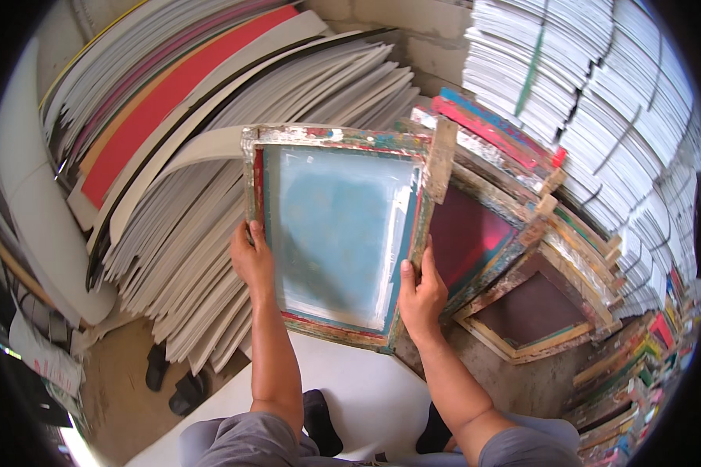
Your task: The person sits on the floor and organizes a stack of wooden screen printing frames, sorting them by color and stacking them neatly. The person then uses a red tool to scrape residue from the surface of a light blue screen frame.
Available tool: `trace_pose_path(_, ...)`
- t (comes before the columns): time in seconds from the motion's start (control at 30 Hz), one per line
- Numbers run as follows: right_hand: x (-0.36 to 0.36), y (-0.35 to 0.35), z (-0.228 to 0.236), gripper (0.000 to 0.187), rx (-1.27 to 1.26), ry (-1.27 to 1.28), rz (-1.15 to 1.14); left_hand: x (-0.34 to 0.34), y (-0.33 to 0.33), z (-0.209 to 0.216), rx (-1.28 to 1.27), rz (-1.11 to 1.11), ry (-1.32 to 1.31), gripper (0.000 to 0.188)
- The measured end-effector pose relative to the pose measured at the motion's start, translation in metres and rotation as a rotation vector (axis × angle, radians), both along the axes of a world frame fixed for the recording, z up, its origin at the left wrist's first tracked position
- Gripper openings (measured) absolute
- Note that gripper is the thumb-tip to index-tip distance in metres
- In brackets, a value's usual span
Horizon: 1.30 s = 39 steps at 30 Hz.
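A paint-stained wooden screen-printing frame (339,138) with pale blue mesh is held up in front of me, roughly upright. My left hand (252,255) grips its left side bar, thumb toward the front. On the right side bar, my right hand (424,292) is closed near the lower half. A wooden block (443,159) sticks up at the frame's top right corner. Close behind my right hand leans another screen frame with dark maroon mesh (467,233). Farther right stands a smaller wooden frame (514,354) with dark brown mesh.
Tall stacks of pale sheets (210,226) lean at the left, with a red sheet (163,117) among them. Bundled white paper (568,86) is piled at the right. More frames (623,373) line the lower right. A white board (350,381) lies underfoot; black slippers (187,393) sit beside it.
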State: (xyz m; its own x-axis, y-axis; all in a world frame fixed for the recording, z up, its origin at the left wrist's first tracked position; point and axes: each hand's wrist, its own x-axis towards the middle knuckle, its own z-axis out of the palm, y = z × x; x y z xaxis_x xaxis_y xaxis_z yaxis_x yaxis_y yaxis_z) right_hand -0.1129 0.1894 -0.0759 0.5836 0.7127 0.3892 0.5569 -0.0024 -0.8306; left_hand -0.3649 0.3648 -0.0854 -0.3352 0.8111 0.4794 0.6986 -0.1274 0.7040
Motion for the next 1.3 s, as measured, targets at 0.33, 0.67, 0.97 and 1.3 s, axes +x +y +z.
trace_pose_path(0.33,0.051,-0.065,-0.066,0.052,0.119,-0.106,-0.373,0.113,0.004,-0.051,-0.139,-0.521,-0.297,0.043)
trace_pose_path(0.67,0.071,-0.080,-0.137,0.050,0.087,-0.007,-0.536,0.145,0.019,-0.133,-0.159,-0.683,-0.404,0.045)
trace_pose_path(0.97,0.078,-0.080,-0.151,0.045,0.168,0.033,-0.528,0.150,0.022,-0.117,-0.182,-0.713,-0.257,0.039)
trace_pose_path(1.3,0.075,-0.075,-0.148,0.062,0.060,-0.017,-0.563,0.201,-0.032,-0.101,0.025,-0.486,-0.168,0.060)
